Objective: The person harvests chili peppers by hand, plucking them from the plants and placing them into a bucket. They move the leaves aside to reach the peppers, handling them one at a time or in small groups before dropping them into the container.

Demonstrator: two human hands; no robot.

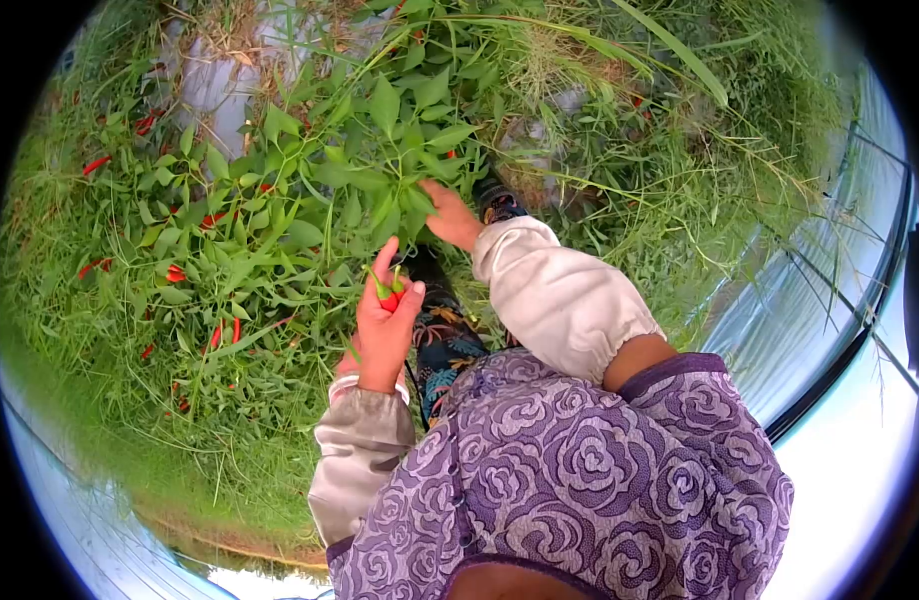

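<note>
Red chili peppers with green stems (388,295) lie in my left hand (385,325), its fingers curled around them and the thumb beside them. My right hand (452,217) reaches into a leafy pepper plant (390,160), up and to the right of my left hand. Leaves cover its fingertips, so whether it grips anything is hidden. More red peppers hang at the left, one near the upper left (97,165) and others low among the leaves (176,273).
Tall grass and weeds (680,210) grow among the plants. Grey ground sheeting (218,95) shows at the upper left. My legs in dark patterned trousers (445,345) stand between the plants, just below my hands. A translucent wall with dark bars (810,290) runs along the right.
</note>
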